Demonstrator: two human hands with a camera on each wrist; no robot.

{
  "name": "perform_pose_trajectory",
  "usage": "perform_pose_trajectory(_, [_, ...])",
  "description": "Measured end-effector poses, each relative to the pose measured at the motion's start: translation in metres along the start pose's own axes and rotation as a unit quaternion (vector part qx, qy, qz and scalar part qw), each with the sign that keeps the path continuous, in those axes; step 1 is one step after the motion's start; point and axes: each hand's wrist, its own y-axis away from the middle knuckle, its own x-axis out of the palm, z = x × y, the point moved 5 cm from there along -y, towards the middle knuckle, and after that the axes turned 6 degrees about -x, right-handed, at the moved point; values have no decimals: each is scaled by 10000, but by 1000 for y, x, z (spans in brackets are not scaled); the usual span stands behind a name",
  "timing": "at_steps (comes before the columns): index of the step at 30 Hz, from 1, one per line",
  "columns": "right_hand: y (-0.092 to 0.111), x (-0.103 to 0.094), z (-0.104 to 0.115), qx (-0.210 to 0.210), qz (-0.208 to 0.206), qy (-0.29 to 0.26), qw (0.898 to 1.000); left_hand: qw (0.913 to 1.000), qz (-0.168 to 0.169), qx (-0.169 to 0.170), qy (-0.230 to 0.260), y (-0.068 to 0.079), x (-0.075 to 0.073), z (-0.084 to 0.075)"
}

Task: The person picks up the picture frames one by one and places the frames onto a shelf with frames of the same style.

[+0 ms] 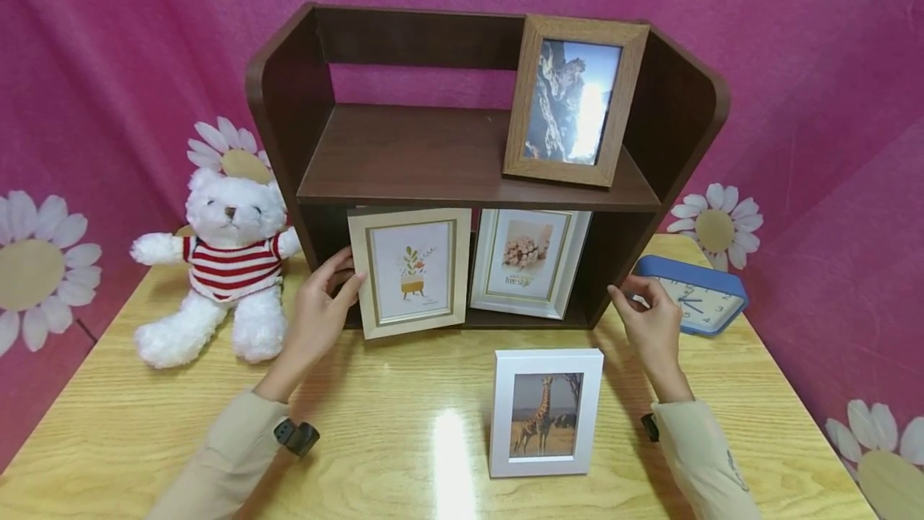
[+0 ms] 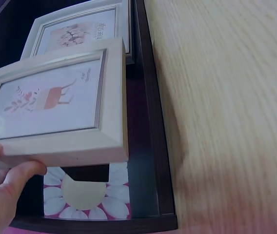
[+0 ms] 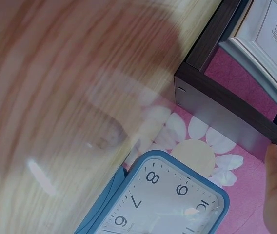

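Note:
My left hand (image 1: 326, 295) grips a cream picture frame (image 1: 357, 271) with a plant print by its left side, thumb in front. It is tilted and overlaps the lower compartment of a dark brown shelf (image 1: 404, 151); the left wrist view shows my thumb on the frame's edge (image 2: 75, 157). A silvery-white frame (image 1: 485, 263) with a "free style" print leans beside it in that compartment. My right hand (image 1: 653, 319) touches the outer side of the shelf's right panel (image 3: 216, 107) with thumb and fingertips. Its other fingers are partly hidden.
A brown wooden frame (image 1: 520, 103) leans on the upper board at right. In front on the table (image 1: 404, 424) stands a white giraffe frame (image 1: 592, 416). A white teddy bear (image 1: 231, 263) sits left; a blue clock (image 1: 732, 303) stands right, behind my right hand.

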Motion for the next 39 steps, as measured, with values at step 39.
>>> perform_pose_trajectory(39, [-2,5,-37,-96,-164,-334,9993,9939,-662,-34,-877,-32,20,14])
